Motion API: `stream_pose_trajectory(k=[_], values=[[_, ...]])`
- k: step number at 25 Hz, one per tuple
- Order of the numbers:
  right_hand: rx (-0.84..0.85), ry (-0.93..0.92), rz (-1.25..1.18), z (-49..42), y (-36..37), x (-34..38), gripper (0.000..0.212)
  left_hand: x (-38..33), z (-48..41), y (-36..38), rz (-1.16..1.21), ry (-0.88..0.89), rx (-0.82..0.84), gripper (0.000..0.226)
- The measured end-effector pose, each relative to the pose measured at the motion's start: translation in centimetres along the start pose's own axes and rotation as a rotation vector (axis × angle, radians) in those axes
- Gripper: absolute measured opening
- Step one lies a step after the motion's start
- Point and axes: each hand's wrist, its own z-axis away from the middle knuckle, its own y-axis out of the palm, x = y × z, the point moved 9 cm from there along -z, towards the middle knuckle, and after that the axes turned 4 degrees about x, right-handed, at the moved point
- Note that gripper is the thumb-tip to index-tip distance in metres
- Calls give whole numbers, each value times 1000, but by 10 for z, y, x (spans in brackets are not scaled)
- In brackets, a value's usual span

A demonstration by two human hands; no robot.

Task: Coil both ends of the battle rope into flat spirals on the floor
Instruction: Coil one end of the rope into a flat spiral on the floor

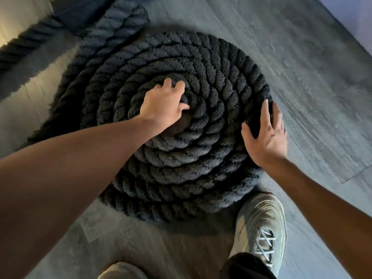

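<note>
A thick black battle rope lies wound into a flat spiral (181, 168) on the grey floor, several turns wide. My left hand (163, 105) presses on the spiral's centre, fingers curled over the innermost turns. My right hand (265, 135) lies flat with spread fingers against the outer turn on the right side. The free run of the rope (112, 31) leaves the spiral at the upper left. A second length of rope (26, 43) lies farther left.
Grey plank floor (302, 67) surrounds the coil. My right shoe (261, 224) stands touching the coil's near edge, and the toe of my left shoe (120, 270) shows at the bottom. A pale wall base (350, 15) runs along the top right.
</note>
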Motion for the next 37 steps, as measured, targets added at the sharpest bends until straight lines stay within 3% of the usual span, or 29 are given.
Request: stream_pose_trajectory(k=[4, 7, 10, 13, 17, 22, 28, 37], values=[[50, -67, -42, -53, -22, -9, 64, 3, -25, -1, 148, -99, 66, 42], [35, -88, -56, -69, -33, -11, 60, 25, -28, -3, 295, 62, 149, 37], [8, -62, -39, -64, -30, -12, 60, 42, 1, -3, 30, 442, 353, 58], [-7, -45, -41, -61, -29, -12, 60, 34, 6, -9, -324, 781, 333, 53], [-17, -43, -29, -60, -29, -13, 61, 1, -9, -8, -508, 997, 368, 51], [4, -22, -73, -58, -32, -11, 60, 23, 2, 0, -528, 952, 332, 58], [-38, 175, -22, 21, -13, 2, 71, 15, 6, 2, -561, 865, 243, 52], [-90, 131, 11, 40, 1, 4, 75, 14, 23, 23, -794, 901, 103, 57]])
